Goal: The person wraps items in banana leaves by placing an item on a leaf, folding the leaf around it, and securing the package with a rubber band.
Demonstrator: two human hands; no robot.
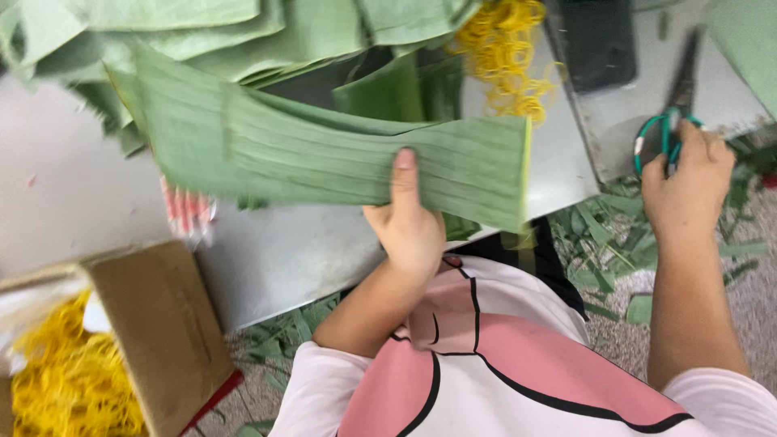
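Observation:
My left hand [407, 220] grips a long strip of green banana leaf [324, 150] near its right end, thumb on top; the strip stretches to the left over the metal table [283, 251]. My right hand [686, 188] holds green-handled scissors [668, 129], blades pointing up and away, off to the right over a second steel surface [623, 113]. The two hands are well apart.
More leaf pieces [162, 24] are piled at the back of the table. Yellow rubber bands [506, 53] lie at the top centre, and more fill a cardboard box [154, 324] at lower left. Leaf scraps [607, 251] litter the floor.

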